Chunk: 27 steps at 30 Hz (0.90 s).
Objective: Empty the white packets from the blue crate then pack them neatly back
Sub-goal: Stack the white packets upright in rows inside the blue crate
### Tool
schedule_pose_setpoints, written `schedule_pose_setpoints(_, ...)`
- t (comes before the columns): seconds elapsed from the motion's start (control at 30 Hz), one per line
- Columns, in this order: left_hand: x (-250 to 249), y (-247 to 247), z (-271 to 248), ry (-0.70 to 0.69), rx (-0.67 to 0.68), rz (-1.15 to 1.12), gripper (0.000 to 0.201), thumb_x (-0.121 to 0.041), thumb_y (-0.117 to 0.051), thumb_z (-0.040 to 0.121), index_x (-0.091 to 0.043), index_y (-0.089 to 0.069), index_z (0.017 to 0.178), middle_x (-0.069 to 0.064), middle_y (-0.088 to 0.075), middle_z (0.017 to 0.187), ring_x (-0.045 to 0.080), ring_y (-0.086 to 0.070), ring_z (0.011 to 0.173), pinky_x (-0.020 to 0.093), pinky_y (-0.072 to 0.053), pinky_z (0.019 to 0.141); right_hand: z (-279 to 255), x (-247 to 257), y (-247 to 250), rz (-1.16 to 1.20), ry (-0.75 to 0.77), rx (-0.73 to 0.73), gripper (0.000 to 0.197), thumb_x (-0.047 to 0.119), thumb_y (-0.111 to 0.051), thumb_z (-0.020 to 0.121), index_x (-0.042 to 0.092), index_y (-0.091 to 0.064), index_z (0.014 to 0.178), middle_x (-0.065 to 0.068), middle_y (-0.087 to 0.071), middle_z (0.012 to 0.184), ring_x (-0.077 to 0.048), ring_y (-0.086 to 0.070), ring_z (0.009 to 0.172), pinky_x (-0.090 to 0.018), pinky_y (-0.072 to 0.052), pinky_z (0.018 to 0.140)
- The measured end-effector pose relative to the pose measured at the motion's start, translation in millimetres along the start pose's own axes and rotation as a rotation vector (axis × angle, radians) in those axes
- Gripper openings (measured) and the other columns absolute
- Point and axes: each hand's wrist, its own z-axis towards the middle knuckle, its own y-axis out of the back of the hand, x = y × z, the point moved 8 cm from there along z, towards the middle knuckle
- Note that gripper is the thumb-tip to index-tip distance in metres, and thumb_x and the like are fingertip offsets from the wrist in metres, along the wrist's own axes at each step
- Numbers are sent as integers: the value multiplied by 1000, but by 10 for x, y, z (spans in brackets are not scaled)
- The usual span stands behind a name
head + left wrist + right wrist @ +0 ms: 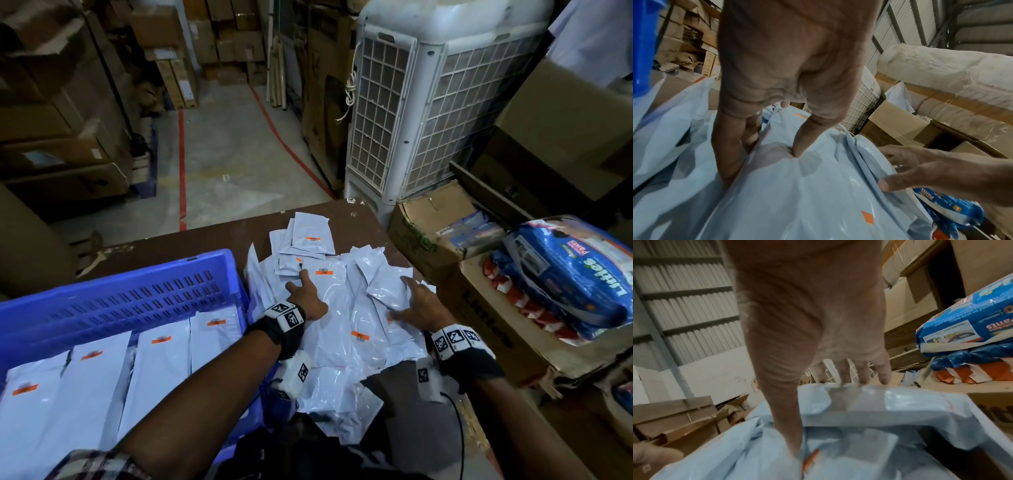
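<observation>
A blue crate (pixel 137 274) stands at the left of the brown table (pixel 359 212); several white packets (pixel 161 359) with orange labels lie side by side in it. To its right is a loose pile of white packets (pixel 335 308). My left hand (pixel 301 287) rests flat on the pile's middle, fingers straight and spread; in the left wrist view the left hand (pixel 760 155) presses into a packet (pixel 797 194). My right hand (pixel 407 298) lies spread on packets at the pile's right side. In the right wrist view the right hand (pixel 826 415) spans one packet (pixel 879 410), thumb near, fingers at its far edge.
A white air cooler (pixel 428 120) stands behind the table's far right corner. Open cardboard boxes (pixel 496 325) with blue diaper packs (pixel 565 284) crowd the right side. Cartons are stacked at the back left. A cable hangs near my right wrist.
</observation>
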Motion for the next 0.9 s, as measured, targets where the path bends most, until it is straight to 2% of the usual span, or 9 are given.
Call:
schedule_pose_setpoints(0.1,39,12,4,12,-11,-12,90,-19,-61,92,-21,5,154,21,-11,153,37,-43,132,37,-37,106,-21,44,-84,10,42,34,77,43,-70,86,25,-32,149,-6,-48,148,-29,-48,132,-46,-40,110)
schedule_pose_setpoints(0.23,82,21,3,39,-30,7,94,-20,-62,91,-20,8,154,22,-13,152,38,-42,132,37,-37,106,-108,130,-69,105,61,90,65,43,-62,91,32,-33,149,2,-49,143,-27,-50,129,-42,-40,109)
schedule_pose_setpoints(0.37,87,17,-8,47,-33,27,95,-20,-62,92,-20,9,154,22,-13,152,38,-41,133,37,-38,105,-265,250,163,280,209,16,40,30,-59,97,23,-51,136,-2,-58,126,-22,-55,115,-31,-39,95)
schedule_pose_setpoints(0.5,102,28,-6,50,-32,28,94,-19,-62,92,-20,9,154,22,-15,152,38,-42,132,37,-42,101,-332,150,299,552,157,-9,18,24,-58,97,20,-65,113,1,-69,109,-19,-66,96,-30,-50,78)
schedule_pose_setpoints(0.57,108,28,-6,53,-29,29,93,-20,-62,92,-20,9,153,22,-15,151,38,-42,131,37,-42,101,-356,116,326,654,148,-15,17,22,-59,96,17,-69,108,-5,-75,102,-24,-71,91,-36,-56,77)
schedule_pose_setpoints(0.63,113,25,-7,46,-32,34,93,-20,-62,91,-20,8,153,22,-18,150,38,-43,130,38,-41,102,-383,106,359,687,163,-29,15,22,-59,95,17,-70,105,-5,-76,97,-27,-72,90,-39,-57,76)
schedule_pose_setpoints(0.73,130,17,1,42,-36,37,93,-21,-63,91,-20,7,153,22,-19,148,39,-43,130,39,-41,102,-378,53,433,709,144,-90,26,39,-64,88,26,-69,110,-1,-75,103,-24,-72,96,-49,-57,85)
schedule_pose_setpoints(0.8,147,13,9,42,-35,40,93,-21,-62,90,-20,7,153,23,-18,149,39,-42,131,38,-40,102,-353,-32,491,710,113,-141,33,49,-64,83,31,-68,110,1,-74,103,-23,-71,96,-53,-57,87)
schedule_pose_setpoints(0.9,167,13,21,43,-36,34,93,-21,-64,90,-20,5,152,23,-19,149,40,-41,133,39,-41,102,-394,-133,575,800,64,-222,36,52,-63,85,25,-68,109,-4,-74,99,-26,-72,94,-52,-58,84)
